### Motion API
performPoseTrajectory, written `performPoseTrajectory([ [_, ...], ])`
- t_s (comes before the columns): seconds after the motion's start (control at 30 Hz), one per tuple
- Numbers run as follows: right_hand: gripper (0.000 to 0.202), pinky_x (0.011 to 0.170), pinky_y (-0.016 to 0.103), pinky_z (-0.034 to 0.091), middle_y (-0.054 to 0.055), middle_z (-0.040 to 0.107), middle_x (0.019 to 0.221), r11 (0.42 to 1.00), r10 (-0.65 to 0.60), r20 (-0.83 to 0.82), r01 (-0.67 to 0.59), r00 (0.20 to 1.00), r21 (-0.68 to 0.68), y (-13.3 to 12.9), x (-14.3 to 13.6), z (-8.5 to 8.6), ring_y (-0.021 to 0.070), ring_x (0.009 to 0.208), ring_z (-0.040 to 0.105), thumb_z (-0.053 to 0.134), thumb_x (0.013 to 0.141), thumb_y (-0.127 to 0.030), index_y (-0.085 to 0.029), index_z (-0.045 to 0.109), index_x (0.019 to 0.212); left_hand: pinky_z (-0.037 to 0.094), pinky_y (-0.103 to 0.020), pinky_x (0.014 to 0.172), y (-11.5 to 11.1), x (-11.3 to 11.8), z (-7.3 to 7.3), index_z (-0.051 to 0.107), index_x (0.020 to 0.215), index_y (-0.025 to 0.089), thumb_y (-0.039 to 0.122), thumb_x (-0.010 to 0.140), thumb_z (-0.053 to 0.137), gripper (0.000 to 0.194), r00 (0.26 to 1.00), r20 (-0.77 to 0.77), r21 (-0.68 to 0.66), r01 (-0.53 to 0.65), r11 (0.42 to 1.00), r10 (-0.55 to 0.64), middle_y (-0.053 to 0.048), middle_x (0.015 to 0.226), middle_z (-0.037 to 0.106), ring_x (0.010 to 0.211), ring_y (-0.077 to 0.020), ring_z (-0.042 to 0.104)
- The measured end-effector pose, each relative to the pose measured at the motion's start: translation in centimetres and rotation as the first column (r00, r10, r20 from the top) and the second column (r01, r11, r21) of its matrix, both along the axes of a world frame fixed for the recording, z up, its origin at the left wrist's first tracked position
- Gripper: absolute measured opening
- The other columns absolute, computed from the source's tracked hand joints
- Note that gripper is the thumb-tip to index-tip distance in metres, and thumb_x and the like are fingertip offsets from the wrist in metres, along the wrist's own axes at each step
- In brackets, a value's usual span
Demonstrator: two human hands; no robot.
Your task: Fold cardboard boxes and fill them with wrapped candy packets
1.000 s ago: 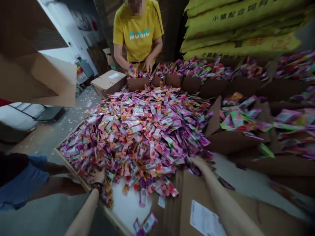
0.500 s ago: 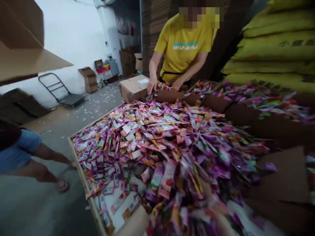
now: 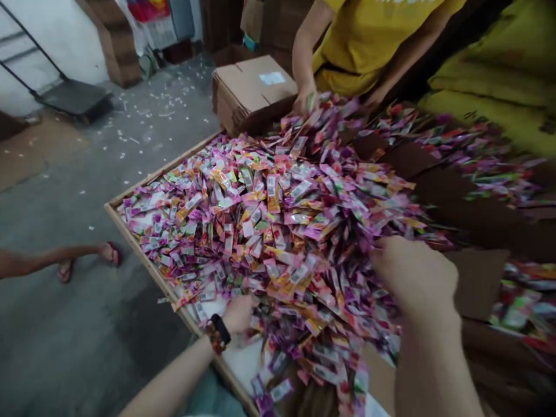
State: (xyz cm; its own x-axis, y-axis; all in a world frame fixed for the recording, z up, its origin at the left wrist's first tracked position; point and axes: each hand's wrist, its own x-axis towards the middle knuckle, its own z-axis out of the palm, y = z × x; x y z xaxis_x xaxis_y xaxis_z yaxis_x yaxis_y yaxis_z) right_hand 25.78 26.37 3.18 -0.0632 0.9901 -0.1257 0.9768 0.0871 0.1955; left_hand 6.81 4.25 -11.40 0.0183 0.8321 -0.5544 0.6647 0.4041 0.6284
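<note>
"Head camera view: what fills the middle?"

"A broad heap of small, shiny packets (image 3: 271, 194) in pink, purple, orange and green, spread over a pale table (image 3: 244, 362) with a raised wooden rim (image 3: 147, 263)."

"Where are the wearer's hands?"

"The left hand (image 3: 240, 314) reaches into the heap's near left edge, a dark wristband (image 3: 221, 329) and a beaded bracelet (image 3: 215, 339) behind it. The right hand (image 3: 414, 275) is at the heap's right side, knuckles up, fingers bent."

"Are they grasping anything?"

"I cannot tell for either; the fingertips are hidden or blurred among the packets."

"And around them?"

"Across the table, a person in a yellow shirt (image 3: 360, 46) has one hand (image 3: 306, 101) at the packets, beside a cardboard stack (image 3: 254, 84) with a white label. Cardboard boxes (image 3: 478, 278) holding more packets line the right, with yellow sacks (image 3: 490, 110) beyond. At left, someone's sandalled feet (image 3: 108, 252) stand on a grey floor (image 3: 108, 174) near a platform cart (image 3: 73, 98)."
</note>
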Motion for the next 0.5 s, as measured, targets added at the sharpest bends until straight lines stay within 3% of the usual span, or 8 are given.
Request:
performPoseTrajectory([
  [0.07, 0.026, 0.065, 0.031, 0.046, 0.016, 0.072, 0.093, 0.941, 0.336, -0.200, -0.336, 0.920, 0.035, -3.6, -4.7, -0.8, 0.0238, 0.079, 0.069, 0.057, 0.088, -0.023, -0.022, 0.073, 0.109, 0.051, -0.037, 0.081, 0.6, -2.6, 0.5, 0.070, 0.092, 0.014, 0.019, 0.091, 0.050, 0.020, 0.973, -0.077, 0.183, -0.199, 0.963, 0.216, -0.009, 0.084, 0.067, 0.082, -0.0212, 0.063],
  [0.13, 0.044, 0.070, 0.028, 0.049, 0.015, 0.064, 0.124, 0.826, 0.535, -0.382, -0.561, 0.754, 0.049, -5.9, -9.6, -3.9, 0.0225, 0.092, 0.068, 0.058, 0.089, -0.025, -0.026, 0.059, 0.133, 0.052, -0.035, 0.082, 2.8, -5.0, 0.7, 0.067, 0.110, 0.014, 0.024, 0.092, 0.051, 0.026, 0.890, -0.059, 0.522, -0.358, 0.774, 0.452, -0.013, 0.105, 0.064, 0.083, -0.0190, 0.063],
  [0.17, 0.050, 0.068, 0.028, 0.049, 0.015, 0.059, 0.130, 0.800, 0.561, -0.404, -0.599, 0.723, 0.038, -6.4, -11.5, -6.0, 0.0228, 0.091, 0.067, 0.060, 0.088, -0.023, -0.026, 0.055, 0.138, 0.053, -0.033, 0.084, 4.4, -5.9, 0.6, 0.064, 0.118, 0.016, 0.024, 0.089, 0.056, 0.031, 0.870, -0.023, 0.660, -0.357, 0.661, 0.492, -0.013, 0.116, 0.060, 0.087, -0.0181, 0.063],
  [0.2, 0.051, 0.068, 0.028, 0.050, 0.016, 0.058, 0.131, 0.785, 0.569, -0.422, -0.619, 0.705, 0.023, -6.6, -13.0, -8.2, 0.0231, 0.092, 0.067, 0.060, 0.087, -0.020, -0.025, 0.055, 0.137, 0.053, -0.032, 0.086, 6.1, -6.7, 0.3, 0.063, 0.124, 0.018, 0.020, 0.085, 0.060, 0.038, 0.886, -0.014, 0.735, -0.304, 0.606, 0.463, -0.013, 0.124, 0.057, 0.092, -0.0178, 0.063],
  [0.27, 0.040, 0.072, 0.030, 0.051, 0.015, 0.059, 0.128, 0.791, 0.545, -0.467, -0.611, 0.697, 0.012, -6.2, -14.3, -12.0, 0.0238, 0.093, 0.067, 0.057, 0.087, -0.014, -0.021, 0.065, 0.126, 0.054, -0.032, 0.089, 9.2, -7.6, -0.7, 0.066, 0.122, 0.021, 0.009, 0.079, 0.061, 0.045, 0.944, -0.098, 0.742, -0.142, 0.655, 0.316, -0.011, 0.122, 0.059, 0.098, -0.0196, 0.064],
  [0.33, 0.030, 0.080, 0.032, 0.051, 0.012, 0.062, 0.125, 0.807, 0.512, -0.527, -0.590, 0.678, 0.026, -5.6, -14.1, -14.5, 0.0243, 0.099, 0.065, 0.054, 0.089, -0.013, -0.019, 0.072, 0.111, 0.055, -0.034, 0.087, 11.1, -8.1, -1.9, 0.073, 0.112, 0.019, 0.002, 0.077, 0.059, 0.041, 0.969, -0.136, 0.701, -0.055, 0.712, 0.208, -0.010, 0.112, 0.065, 0.098, -0.0217, 0.065],
  [0.43, 0.027, 0.088, 0.033, 0.051, 0.007, 0.067, 0.122, 0.841, 0.457, -0.622, -0.537, 0.636, 0.068, -5.5, -12.9, -15.5, 0.0235, 0.107, 0.064, 0.052, 0.091, -0.014, -0.022, 0.076, 0.103, 0.055, -0.034, 0.088, 11.4, -8.3, -2.4, 0.077, 0.095, 0.017, 0.000, 0.076, 0.059, 0.031, 0.976, 0.008, 0.722, -0.156, 0.674, 0.216, -0.009, 0.105, 0.071, 0.096, -0.0200, 0.067],
  [0.5, 0.028, 0.090, 0.033, 0.052, 0.006, 0.068, 0.120, 0.867, 0.416, -0.732, -0.478, 0.539, 0.140, -6.4, -12.3, -15.1, 0.0216, 0.107, 0.065, 0.052, 0.091, -0.016, -0.024, 0.076, 0.101, 0.055, -0.035, 0.093, 10.4, -8.1, -1.2, 0.077, 0.085, 0.017, 0.000, 0.076, 0.060, 0.025, 0.958, 0.116, 0.727, -0.262, 0.635, 0.263, -0.008, 0.105, 0.073, 0.098, -0.0188, 0.068],
])
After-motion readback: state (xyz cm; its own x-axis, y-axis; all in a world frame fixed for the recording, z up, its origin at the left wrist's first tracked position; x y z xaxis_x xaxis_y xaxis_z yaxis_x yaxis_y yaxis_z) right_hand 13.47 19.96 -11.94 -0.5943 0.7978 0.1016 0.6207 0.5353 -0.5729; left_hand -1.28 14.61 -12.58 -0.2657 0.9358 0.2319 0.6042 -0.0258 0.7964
